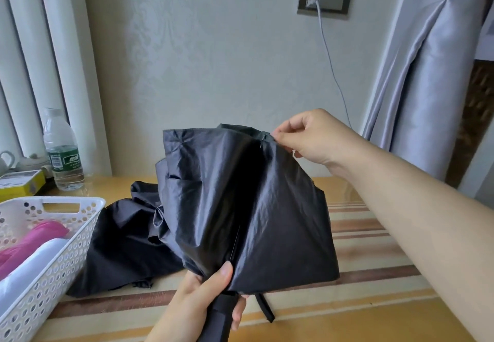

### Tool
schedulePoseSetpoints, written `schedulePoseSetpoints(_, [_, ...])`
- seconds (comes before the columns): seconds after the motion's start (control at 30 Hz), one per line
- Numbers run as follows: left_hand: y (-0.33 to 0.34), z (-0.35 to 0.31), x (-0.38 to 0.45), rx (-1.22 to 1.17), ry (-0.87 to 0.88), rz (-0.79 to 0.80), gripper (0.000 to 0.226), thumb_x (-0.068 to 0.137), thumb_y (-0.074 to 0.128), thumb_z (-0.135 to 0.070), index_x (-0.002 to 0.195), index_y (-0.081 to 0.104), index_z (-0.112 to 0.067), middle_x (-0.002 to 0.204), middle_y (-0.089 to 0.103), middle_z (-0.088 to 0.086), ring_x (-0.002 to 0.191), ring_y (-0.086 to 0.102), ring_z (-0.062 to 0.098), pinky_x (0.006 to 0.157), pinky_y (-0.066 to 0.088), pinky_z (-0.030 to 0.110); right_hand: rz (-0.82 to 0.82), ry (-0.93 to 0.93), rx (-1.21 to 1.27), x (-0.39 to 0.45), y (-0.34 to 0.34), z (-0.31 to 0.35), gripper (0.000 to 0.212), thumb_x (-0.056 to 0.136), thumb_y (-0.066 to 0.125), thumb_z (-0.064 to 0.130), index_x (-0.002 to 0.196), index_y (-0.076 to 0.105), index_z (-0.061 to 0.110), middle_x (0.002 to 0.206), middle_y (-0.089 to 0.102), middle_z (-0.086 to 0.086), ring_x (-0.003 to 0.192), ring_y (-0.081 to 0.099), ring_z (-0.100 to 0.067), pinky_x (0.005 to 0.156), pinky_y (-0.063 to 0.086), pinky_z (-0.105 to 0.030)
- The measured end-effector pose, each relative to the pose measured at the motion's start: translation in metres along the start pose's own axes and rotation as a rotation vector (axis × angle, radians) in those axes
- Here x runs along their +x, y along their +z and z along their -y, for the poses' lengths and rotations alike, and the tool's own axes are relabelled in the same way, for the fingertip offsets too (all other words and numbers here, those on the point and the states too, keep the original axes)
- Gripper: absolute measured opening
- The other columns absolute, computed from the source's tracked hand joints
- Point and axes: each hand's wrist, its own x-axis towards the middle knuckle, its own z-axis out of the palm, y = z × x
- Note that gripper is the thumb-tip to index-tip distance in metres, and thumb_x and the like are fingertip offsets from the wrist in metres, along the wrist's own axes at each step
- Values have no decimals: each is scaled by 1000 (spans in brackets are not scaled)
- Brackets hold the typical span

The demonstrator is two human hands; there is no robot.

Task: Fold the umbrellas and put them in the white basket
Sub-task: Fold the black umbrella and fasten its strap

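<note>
A: In the middle, above the near edge of the table [374, 312], the black umbrella [240, 208] is held up with its canopy loose and unfolded. How will it handle?

B: Light, I judge, but awkward. The cloth looks thin, slick and floppy, while the ribs under it should be stiff. The handle is the sure place to take it.

A: And the hands?

B: The left hand [203, 301] has its fingers curled round the handle at the near end, thumb laid up along the cloth. The right hand [302, 135] pinches the far upper edge of the canopy between thumb and fingertips, at what seems a rib tip.

A: So grip rib tips, not bare fabric?

B: Likely; fabric alone would slide. The strap [264, 307] hanging near the handle can bind it afterwards.

A: Around it?

B: A second black umbrella [120, 248] lies crumpled on the table just left; further left stands the white basket [53, 269], already holding a pink umbrella [29, 242] and something white.
</note>
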Motion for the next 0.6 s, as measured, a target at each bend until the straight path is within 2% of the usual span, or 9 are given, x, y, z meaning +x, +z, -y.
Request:
schedulePoseSetpoints(0.13, [3,2,-2,8,-50,-57,89,45,94,-36,104,51,16,53,47,26,40,46,29,40,41,27,-7,84,-5,2,-1,6,21,87,66,7,68,64,12,57,59,2,48,54,-6,48,48,-16])
schedulePoseSetpoints(0.23, [5,3,-3,27,-47,-62,98,42,95,-36,120,51,5,53,46,26,41,46,30,41,41,28,-16,107,69,0,1,9,22,94,62,18,73,62,10,65,61,-1,54,56,-11,54,51,-20])
schedulePoseSetpoints(0.33, [8,4,-1,7,5,-72,81,46,93,-28,119,62,-6,57,47,28,44,45,32,41,42,31,-42,120,-16,-3,5,8,36,94,59,40,75,62,8,72,64,-8,62,59,-21,68,57,-33])
schedulePoseSetpoints(0.4, [11,4,0,-3,25,-83,77,47,93,-26,117,65,-8,57,47,28,44,44,32,42,42,32,-79,111,-142,-6,8,6,39,88,66,40,75,66,3,75,68,-13,66,61,-27,74,56,-42])
schedulePoseSetpoints(0.43, [11,5,0,2,28,-98,80,45,93,-28,117,65,-7,57,47,28,44,45,32,41,43,31,-85,117,-143,-7,10,5,38,87,68,37,74,67,2,74,68,-14,66,60,-27,72,56,-42])
schedulePoseSetpoints(0.53, [9,6,0,-4,44,-155,89,40,95,-32,117,61,-3,54,47,29,42,45,32,40,42,30,-50,169,12,-11,12,1,33,91,66,29,65,62,8,65,60,-9,61,52,-22,64,43,-35])
schedulePoseSetpoints(0.6, [8,5,0,-25,45,-150,88,44,93,-36,111,58,10,51,46,26,42,44,32,43,43,30,-4,178,257,-12,13,-1,28,96,58,22,73,59,7,66,58,-10,60,52,-22,61,42,-33])
